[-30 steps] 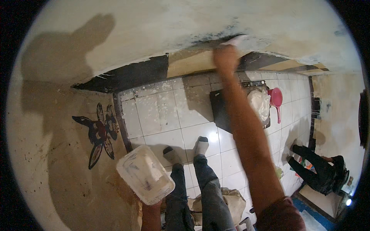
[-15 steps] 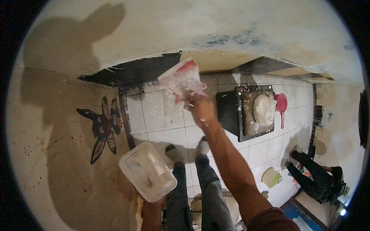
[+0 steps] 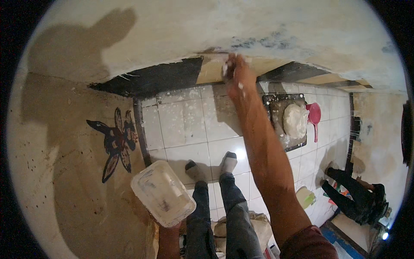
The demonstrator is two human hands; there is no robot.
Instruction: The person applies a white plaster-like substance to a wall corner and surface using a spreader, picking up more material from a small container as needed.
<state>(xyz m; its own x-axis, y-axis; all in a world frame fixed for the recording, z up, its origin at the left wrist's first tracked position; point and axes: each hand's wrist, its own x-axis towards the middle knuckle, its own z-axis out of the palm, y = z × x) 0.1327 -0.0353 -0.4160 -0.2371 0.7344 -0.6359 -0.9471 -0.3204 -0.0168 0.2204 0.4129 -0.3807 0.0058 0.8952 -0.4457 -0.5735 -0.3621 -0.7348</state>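
My right hand (image 3: pixel 238 73) reaches far forward against the pale wall (image 3: pixel 172 34). Its fingers are closed on a flat putty spreader (image 3: pixel 215 51), of which only a thin edge shows at the wall; some blur covers the fingertips. White paste spots the hand and wrist. Low on the left, my left hand (image 3: pixel 167 225) holds a white rectangular plastic tub (image 3: pixel 166 194) from beneath, most of its fingers hidden under it. Whitish paste smears line the tub's inside. Under my right hand, the wall carries a painted black and yellow band (image 3: pixel 159 75).
A black box-like stand (image 3: pixel 280 108) bears a bag of white paste (image 3: pixel 295 121), beside a pink dipper (image 3: pixel 314 113). White spatters dot the tiled floor (image 3: pixel 181 121). A person in dark clothes (image 3: pixel 355 196) is at the right, near a pale green container (image 3: pixel 305 197). Dark flower painting (image 3: pixel 115 144) marks the left wall.
My right hand has moved forward and slightly right, bringing the spreader from above the floor to the wall. The spreader's broad red-and-white face no longer shows. The tub has barely shifted.
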